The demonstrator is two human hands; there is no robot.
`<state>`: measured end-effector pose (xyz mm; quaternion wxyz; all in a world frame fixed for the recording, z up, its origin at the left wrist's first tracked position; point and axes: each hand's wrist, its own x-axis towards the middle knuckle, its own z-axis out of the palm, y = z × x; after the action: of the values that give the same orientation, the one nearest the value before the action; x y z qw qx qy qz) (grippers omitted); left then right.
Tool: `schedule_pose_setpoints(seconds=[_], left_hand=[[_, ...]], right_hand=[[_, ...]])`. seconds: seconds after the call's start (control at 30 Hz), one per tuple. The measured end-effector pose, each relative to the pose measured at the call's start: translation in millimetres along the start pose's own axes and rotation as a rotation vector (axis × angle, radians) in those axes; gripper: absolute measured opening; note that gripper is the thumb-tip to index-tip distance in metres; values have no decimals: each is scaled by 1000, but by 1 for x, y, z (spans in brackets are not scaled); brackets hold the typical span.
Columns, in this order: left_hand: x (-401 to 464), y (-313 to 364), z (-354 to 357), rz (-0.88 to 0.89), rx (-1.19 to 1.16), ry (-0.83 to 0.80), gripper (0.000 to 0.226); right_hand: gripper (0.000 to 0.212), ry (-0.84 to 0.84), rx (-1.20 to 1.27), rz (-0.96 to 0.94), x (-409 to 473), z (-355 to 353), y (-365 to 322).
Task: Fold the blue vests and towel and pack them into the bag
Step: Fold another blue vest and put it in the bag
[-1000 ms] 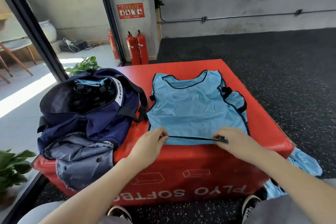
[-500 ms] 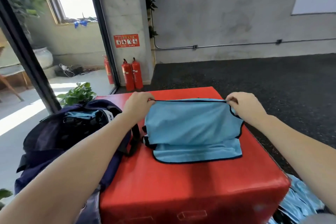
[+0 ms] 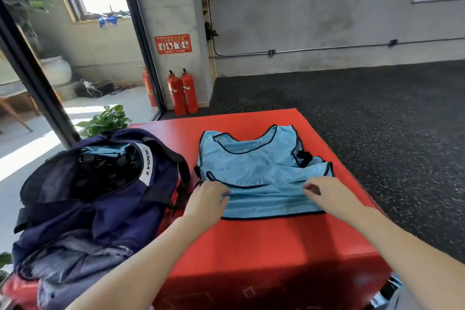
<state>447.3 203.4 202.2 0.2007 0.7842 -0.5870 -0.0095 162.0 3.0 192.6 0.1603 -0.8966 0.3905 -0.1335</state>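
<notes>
A light blue vest (image 3: 261, 166) with black trim lies on the red box (image 3: 251, 246), neck opening at the far side, with a creased fold across its middle. My left hand (image 3: 205, 199) pinches the cloth at the left end of that fold. My right hand (image 3: 327, 195) pinches it at the right end. The navy duffel bag (image 3: 105, 209) sits open on the left of the box, a folded blue vest (image 3: 100, 152) showing inside it.
Grey-blue cloth (image 3: 75, 274) hangs at the bag's near end. More blue fabric (image 3: 387, 292) lies low at the right of the box. Fire extinguishers (image 3: 182, 93) and a potted plant (image 3: 105, 121) stand beyond, by a glass door.
Both hands carried the vest's near hem up to the far edge, then came back toward me. They now hold the vest at its middle, and the neck opening shows again.
</notes>
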Motion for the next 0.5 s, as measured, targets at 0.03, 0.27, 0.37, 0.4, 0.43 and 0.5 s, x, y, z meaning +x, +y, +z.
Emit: schedule_pose_setpoints(seconds=[0.03,0.27,0.37,0.4,0.43,0.5], left_hand=[[-8,2,7,15,-43,10,25],[-25,20,35,134,-118,-139,31],[-21,17,41,105,-99,-145,34],[-19,16,42,95,-99,-148,32],[-18,16,43,86,-108,-141,30],[-16,18,45,75,-133,-124,23]], right_hand=[[7,-38,24,-53,-5,8,-1],[30,-177,-3,-271,-19,37,-20],[28,-163,50,-238,-19,43,-20],[23,-152,72,-222,-18,45,-22],[16,-141,88,-204,-17,46,-23],[7,-121,98,-186,-15,50,-24]])
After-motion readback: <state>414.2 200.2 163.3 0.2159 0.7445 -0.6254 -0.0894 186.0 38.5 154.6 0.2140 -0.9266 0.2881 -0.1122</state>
